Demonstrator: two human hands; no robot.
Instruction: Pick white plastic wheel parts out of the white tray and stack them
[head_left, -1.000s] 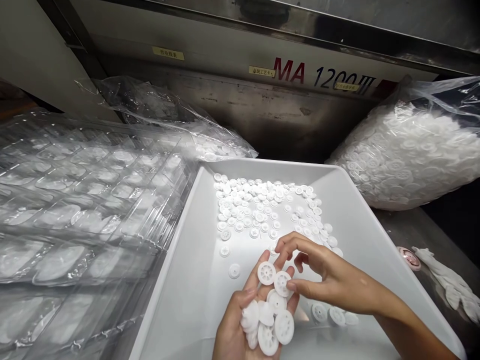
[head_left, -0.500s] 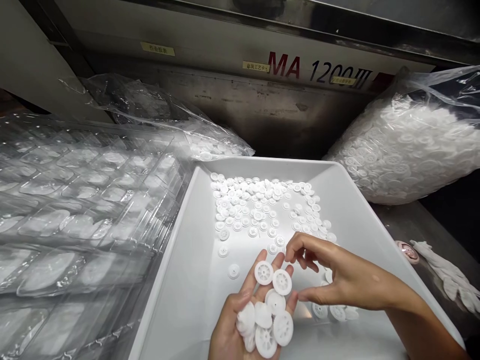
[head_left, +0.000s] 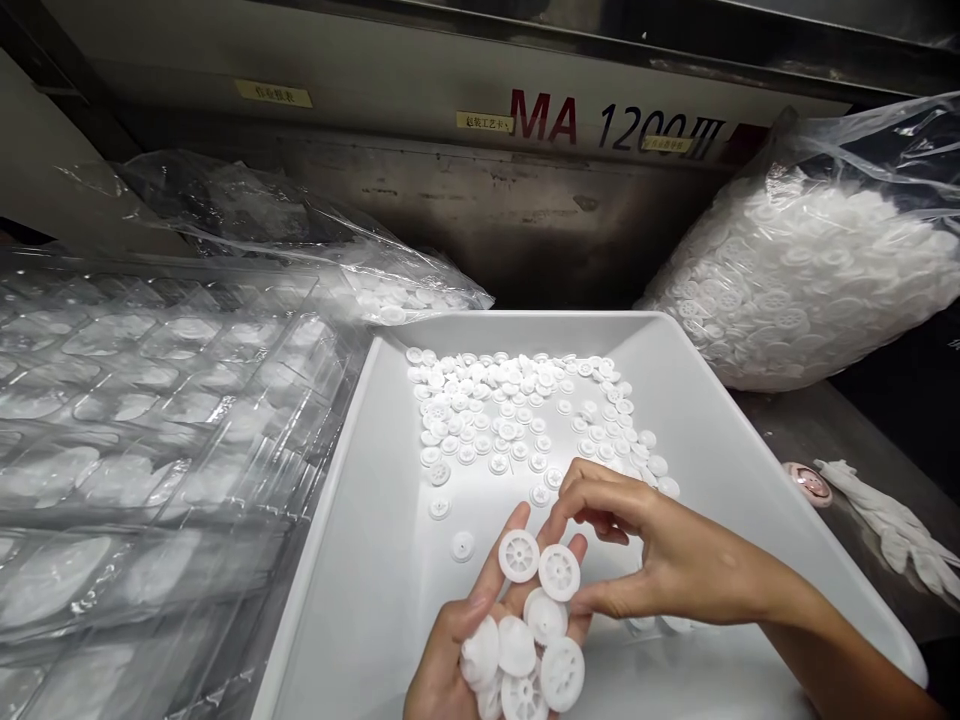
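Observation:
Palm up, my left hand point(head_left: 441, 662) cradles several white plastic wheels point(head_left: 517, 645) low over the grey plastic bin point(head_left: 341, 560). Some of them show spokes, others a smooth domed face. Two spoked wheels lie toward its fingertips. My right hand point(head_left: 667, 548) reaches in from the right, its thumb and forefinger apart at the edge of the outermost spoked wheel point(head_left: 559, 572). I cannot tell whether it touches that wheel. Many more white wheels point(head_left: 517, 378) are spread on the bin floor, mostly toward the far side; a few are partly hidden beneath my right hand.
Stacked clear plastic trays point(head_left: 150, 400) stand along the left. A clear bag point(head_left: 420, 285) with wheels lies behind the bin's left corner, and a full bag point(head_left: 810, 280) stands at the right. White gloves point(head_left: 889, 525) and a round pink object point(head_left: 808, 484) lie right of the bin.
My right hand has moved closer to my left hand, its thumb and forefinger now at the outermost wheel. The whole view has shifted slightly. The wheels remain in my left palm.

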